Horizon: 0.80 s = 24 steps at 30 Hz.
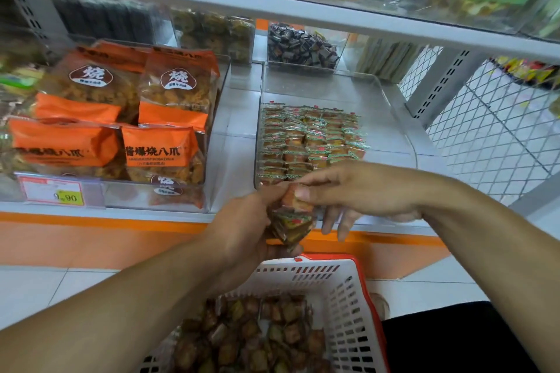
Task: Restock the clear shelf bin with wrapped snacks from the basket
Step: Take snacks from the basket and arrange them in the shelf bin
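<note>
My left hand (242, 230) grasps a small stack of wrapped square snacks (290, 225) | my right hand (360, 191) pinches the top orange-brown wrapped snack (295, 198) off that stack, other fingers loose | both grips sit just before the clear plastic shelf bin (391, 118), above the white slotted red-rimmed basket (345, 297) | rows of snacks fill the bin's left part

Even, soft overhead light; faint shadows; top shelf (303, 13) blurred; wide-angle bowing at edges; mild overall softness.
</note>
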Each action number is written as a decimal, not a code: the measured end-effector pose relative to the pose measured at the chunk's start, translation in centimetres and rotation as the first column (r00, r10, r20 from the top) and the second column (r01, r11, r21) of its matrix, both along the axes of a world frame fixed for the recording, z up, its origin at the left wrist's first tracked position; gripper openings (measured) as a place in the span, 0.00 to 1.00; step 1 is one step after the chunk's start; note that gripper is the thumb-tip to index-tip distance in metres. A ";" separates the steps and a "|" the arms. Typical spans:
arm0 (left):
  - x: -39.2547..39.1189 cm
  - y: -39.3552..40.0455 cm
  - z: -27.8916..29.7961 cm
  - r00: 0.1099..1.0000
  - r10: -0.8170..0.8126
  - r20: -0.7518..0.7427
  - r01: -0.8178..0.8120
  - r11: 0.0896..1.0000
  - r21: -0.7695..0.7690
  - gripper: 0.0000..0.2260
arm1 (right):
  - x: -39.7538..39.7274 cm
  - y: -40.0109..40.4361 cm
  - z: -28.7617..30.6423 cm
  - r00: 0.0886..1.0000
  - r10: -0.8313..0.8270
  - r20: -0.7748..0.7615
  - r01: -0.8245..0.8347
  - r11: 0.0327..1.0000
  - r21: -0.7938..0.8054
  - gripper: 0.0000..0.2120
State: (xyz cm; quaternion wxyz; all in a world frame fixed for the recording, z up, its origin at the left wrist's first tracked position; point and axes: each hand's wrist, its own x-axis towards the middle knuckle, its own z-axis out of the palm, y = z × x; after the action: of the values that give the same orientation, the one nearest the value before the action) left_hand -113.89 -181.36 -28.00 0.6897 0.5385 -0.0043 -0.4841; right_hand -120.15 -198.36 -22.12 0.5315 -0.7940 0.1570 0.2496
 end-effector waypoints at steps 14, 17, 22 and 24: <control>-0.8 1.6 0.1 0.938 0.115 0.327 -0.057 0.982 -0.182 0.15 | -1.6 -0.7 -1.0 0.962 -0.271 0.024 0.222 0.833 0.506 0.18; -0.6 1.6 0.3 0.927 0.122 0.354 -0.056 0.980 -0.191 0.18 | -1.5 -1.4 -1.0 0.978 -0.209 0.006 0.171 0.819 0.547 0.19; 0.3 1.4 0.7 0.907 0.129 0.402 -0.075 0.986 -0.148 0.20 | -1.3 -3.1 -0.7 0.985 -0.164 0.062 0.116 0.873 0.473 0.20; 0.9 1.3 0.7 0.897 0.148 0.415 -0.097 0.985 -0.141 0.15 | -1.1 -4.4 0.0 0.975 -0.191 0.116 0.130 0.908 0.398 0.19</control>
State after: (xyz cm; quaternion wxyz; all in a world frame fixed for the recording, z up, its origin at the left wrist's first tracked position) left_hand -113.03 -180.05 -27.30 0.7316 0.5887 -0.1486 -0.3099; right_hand -121.22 -202.78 -22.17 0.7074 -0.6739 0.1284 0.1700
